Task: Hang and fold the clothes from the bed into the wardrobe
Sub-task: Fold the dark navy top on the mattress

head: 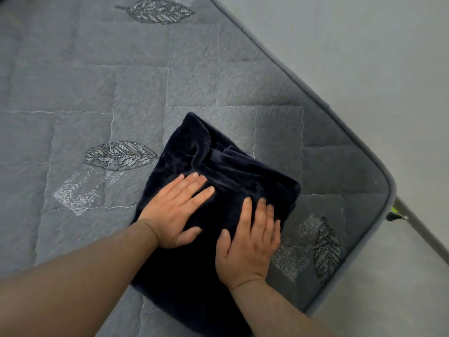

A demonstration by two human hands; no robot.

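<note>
A dark navy, plush garment (218, 166) lies folded into a rough rectangle on the grey quilted bed (97, 93), near the bed's right corner. My left hand (175, 210) rests flat on the garment's left side, fingers spread and pointing up-right. Just to the right, my right hand (247, 242) also presses palm-down on the cloth, fingers apart. Neither hand grips the fabric. The upper part of the garment shows loose folds and a ridge. The wardrobe is out of view.
The bed cover has stitched squares and embroidered leaf patterns (121, 154). The bed's rounded edge (340, 113) runs diagonally at the right, with pale floor (388, 57) beyond. A thin metal rod with a dark fitting (398, 216) sticks out by the corner.
</note>
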